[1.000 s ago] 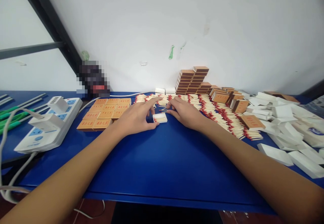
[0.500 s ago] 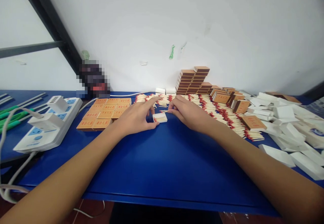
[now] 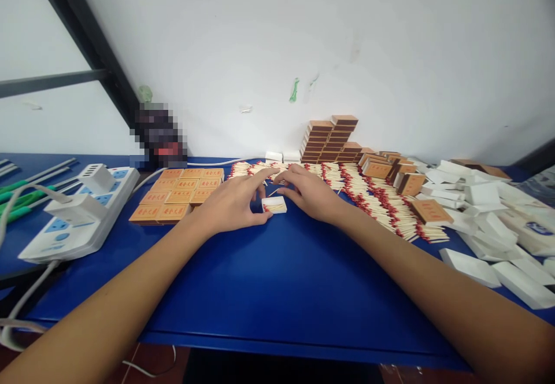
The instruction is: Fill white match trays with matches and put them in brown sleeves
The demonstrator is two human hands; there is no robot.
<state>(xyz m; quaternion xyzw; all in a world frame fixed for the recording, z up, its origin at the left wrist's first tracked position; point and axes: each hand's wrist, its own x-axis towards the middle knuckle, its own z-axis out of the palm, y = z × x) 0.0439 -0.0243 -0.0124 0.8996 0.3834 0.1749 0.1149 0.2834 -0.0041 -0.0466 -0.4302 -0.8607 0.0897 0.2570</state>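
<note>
A small white tray [image 3: 274, 205] with some red-tipped matches in it rests on the blue table, its left end between the thumb and fingers of my left hand [image 3: 236, 202]. Just behind and to the right of the tray is my right hand [image 3: 306, 192], its fingertips near a loose match [image 3: 274, 192]; whether they grip anything is too small to tell. Many red-tipped matches [image 3: 377, 199] lie in rows behind and to the right of my hands.
Orange matchboxes [image 3: 177, 195] lie left of my hands; more stand stacked [image 3: 327, 141] by the wall. White trays [image 3: 485, 222] are heaped at the right. A power strip [image 3: 82, 216] with cables sits at the left.
My right hand has shifted slightly left, behind the tray. The match at its fingertips has moved left and now lies tilted. My left hand stays at the tray.
</note>
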